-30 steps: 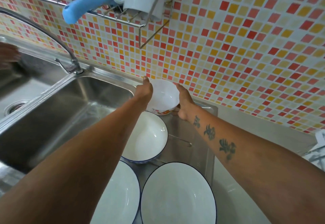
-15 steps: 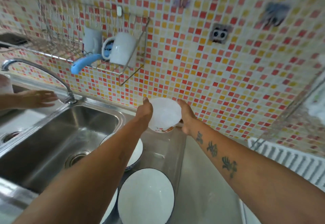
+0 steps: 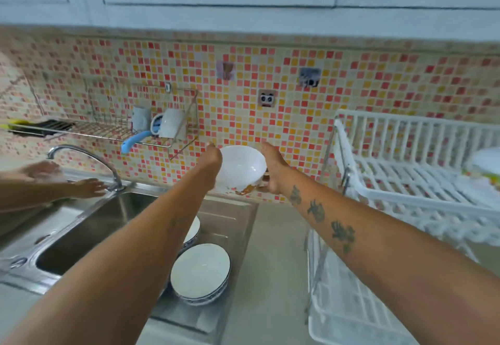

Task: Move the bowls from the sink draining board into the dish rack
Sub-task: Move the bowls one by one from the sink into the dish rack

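Bowl between both hands, unlabelled

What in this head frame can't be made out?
- Blue-rimmed bowls on the draining board: the left forearm hides part of them, so their count is unclear.
- Object on the white dish rack: cut by the right edge, blurred.
- Held white bowl: rim pattern hidden between left hand and right hand.
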A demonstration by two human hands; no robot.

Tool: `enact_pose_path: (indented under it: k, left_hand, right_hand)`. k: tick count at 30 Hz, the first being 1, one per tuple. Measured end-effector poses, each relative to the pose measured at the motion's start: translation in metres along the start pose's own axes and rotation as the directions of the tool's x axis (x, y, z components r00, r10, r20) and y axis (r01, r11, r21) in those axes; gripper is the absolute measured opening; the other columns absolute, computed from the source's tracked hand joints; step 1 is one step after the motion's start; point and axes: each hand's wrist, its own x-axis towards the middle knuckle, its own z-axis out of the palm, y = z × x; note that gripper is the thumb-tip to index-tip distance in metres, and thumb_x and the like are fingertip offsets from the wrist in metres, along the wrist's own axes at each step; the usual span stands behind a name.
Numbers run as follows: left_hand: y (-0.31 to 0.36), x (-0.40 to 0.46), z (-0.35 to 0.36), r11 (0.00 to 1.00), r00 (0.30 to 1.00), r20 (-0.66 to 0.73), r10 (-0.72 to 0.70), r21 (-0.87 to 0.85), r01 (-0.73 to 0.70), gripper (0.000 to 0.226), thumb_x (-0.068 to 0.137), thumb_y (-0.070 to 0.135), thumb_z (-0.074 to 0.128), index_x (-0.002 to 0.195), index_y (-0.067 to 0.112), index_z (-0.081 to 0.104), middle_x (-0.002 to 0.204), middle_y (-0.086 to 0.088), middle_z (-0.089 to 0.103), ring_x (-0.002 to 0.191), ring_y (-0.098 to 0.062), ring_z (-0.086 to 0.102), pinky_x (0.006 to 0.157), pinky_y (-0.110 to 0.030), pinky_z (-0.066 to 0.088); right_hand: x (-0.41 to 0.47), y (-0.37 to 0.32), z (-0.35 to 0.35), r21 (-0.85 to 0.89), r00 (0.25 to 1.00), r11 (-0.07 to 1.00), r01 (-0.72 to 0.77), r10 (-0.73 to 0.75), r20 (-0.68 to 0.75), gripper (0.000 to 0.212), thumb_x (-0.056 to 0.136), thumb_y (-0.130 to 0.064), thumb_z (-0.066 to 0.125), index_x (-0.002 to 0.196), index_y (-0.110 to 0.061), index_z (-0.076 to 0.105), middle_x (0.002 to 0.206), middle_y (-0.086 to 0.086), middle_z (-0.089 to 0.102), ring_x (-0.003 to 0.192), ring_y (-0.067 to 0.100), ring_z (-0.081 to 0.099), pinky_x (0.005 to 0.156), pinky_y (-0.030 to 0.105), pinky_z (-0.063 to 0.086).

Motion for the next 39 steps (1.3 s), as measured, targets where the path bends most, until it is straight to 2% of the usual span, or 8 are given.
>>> enact_pose_path:
  k: [5,11,15,21,26,32,34,39]
  left_hand:
    - [0.021,-0.055,0.01,0.999,0.997,-0.078,0.028,-0.032,-0.031,0.058,0.102,0.044,0.019,0.145,0.007,0.031,0.141,-0.014,0.043,0.131,-0.033,0.042,0.105,-0.044,0.039]
    - [0.059,-0.095,0.019,0.985,0.983,-0.133,0.124,-0.105,-0.138,0.057,0.101,0.047,0.021,0.143,0.009,0.034,0.132,-0.009,0.045,0.129,-0.031,0.044,0.106,-0.041,0.04]
    - [0.091,-0.119,0.034,0.968,0.977,-0.115,0.178,-0.159,-0.195,0.062,0.096,0.052,0.02,0.141,0.014,0.037,0.132,-0.007,0.048,0.123,-0.032,0.049,0.106,-0.049,0.041]
    - [0.125,-0.171,0.1,0.958,0.969,0.005,0.245,-0.157,-0.241,0.059,0.098,0.052,0.022,0.145,0.018,0.031,0.133,0.005,0.037,0.13,-0.033,0.041,0.107,-0.054,0.036]
    - [0.134,-0.183,0.177,0.985,0.912,0.39,0.127,-0.159,-0.069,0.065,0.089,0.059,0.024,0.14,0.021,0.041,0.144,-0.017,0.042,0.127,-0.051,0.04,0.086,-0.074,0.035]
    - [0.117,-0.209,0.265,0.991,0.771,0.633,0.064,-0.132,0.026,0.06,0.085,0.056,0.04,0.135,0.024,0.048,0.134,-0.014,0.054,0.113,-0.042,0.055,0.063,-0.05,0.052]
    - [0.115,-0.212,0.285,0.989,0.744,0.665,0.067,-0.145,0.041,0.059,0.088,0.059,0.036,0.133,0.023,0.047,0.131,-0.014,0.056,0.114,-0.041,0.057,0.068,-0.052,0.055]
    - [0.118,-0.194,0.328,0.994,0.662,0.749,-0.006,-0.066,0.084,0.099,0.06,0.079,0.048,0.142,0.026,0.037,0.146,-0.015,0.04,0.131,-0.048,0.039,0.103,-0.067,0.032]
  right_hand:
    - [-0.07,-0.023,-0.022,0.012,0.995,0.997,0.08,-0.081,0.055,0.049,0.096,-0.055,0.032,0.124,-0.017,0.048,0.114,0.012,0.053,0.072,0.023,0.051,0.056,0.032,0.043]
    - [-0.135,-0.053,-0.046,0.038,0.982,0.987,0.154,-0.157,0.102,0.034,0.095,-0.049,0.039,0.086,-0.02,0.053,0.082,0.007,0.053,0.068,0.022,0.05,0.065,0.031,0.045]
    - [-0.169,-0.074,-0.072,0.097,0.974,0.975,0.201,-0.209,0.081,0.041,0.094,-0.051,0.04,0.105,-0.015,0.058,0.082,0.007,0.054,0.069,0.023,0.053,0.068,0.033,0.049]
    - [-0.198,-0.098,-0.145,0.105,0.948,0.943,0.316,-0.309,-0.071,0.029,0.089,-0.047,0.047,0.09,-0.021,0.059,0.088,0.01,0.059,0.073,0.026,0.057,0.068,0.035,0.05]
    - [-0.201,-0.107,-0.232,0.08,0.886,0.903,0.422,-0.392,-0.246,0.051,0.074,-0.051,0.053,0.107,-0.016,0.069,0.119,0.019,0.066,0.097,0.041,0.067,0.077,0.052,0.054]
    - [-0.238,-0.104,-0.321,0.098,0.772,0.831,0.547,-0.456,-0.442,0.035,0.092,-0.042,0.044,0.088,-0.012,0.061,0.066,0.002,0.065,0.057,0.02,0.062,0.061,0.032,0.046]
    - [-0.242,-0.104,-0.339,0.08,0.731,0.804,0.589,-0.488,-0.477,0.031,0.092,-0.037,0.045,0.077,-0.012,0.057,0.045,-0.004,0.058,0.038,0.012,0.055,0.054,0.027,0.041]
    - [-0.247,-0.104,-0.37,0.077,0.632,0.741,0.667,-0.508,-0.585,0.042,0.084,-0.029,0.051,0.044,-0.02,0.061,0.067,0.002,0.06,0.066,0.026,0.055,0.07,0.038,0.046]
